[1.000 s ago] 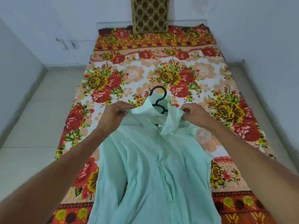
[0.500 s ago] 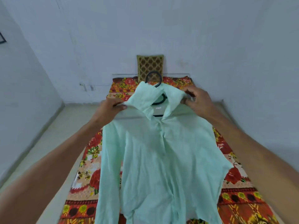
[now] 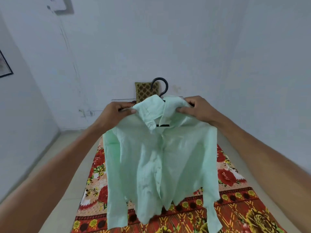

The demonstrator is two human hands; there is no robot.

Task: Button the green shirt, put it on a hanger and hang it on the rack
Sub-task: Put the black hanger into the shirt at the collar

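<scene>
The pale green shirt [image 3: 159, 158] hangs in the air in front of me, its front placket closed and its sleeves dangling. A black hanger [image 3: 161, 87] sits inside it; the hook sticks up above the collar and a short piece of its bar shows at the neck opening. My left hand [image 3: 116, 113] pinches the left shoulder beside the collar. My right hand [image 3: 195, 108] grips the right shoulder at the collar. No rack is in view.
A floral red and orange mattress cover [image 3: 227, 211] lies on the floor below the shirt. A patterned pillow [image 3: 143, 91] leans on the white back wall. Pale floor tiles run along the left, and a dark-framed picture [image 3: 5, 64] hangs on the left wall.
Both hands have lifted the shirt on its hanger from lying flat on the mattress up into the air. The view has tilted up toward the wall.
</scene>
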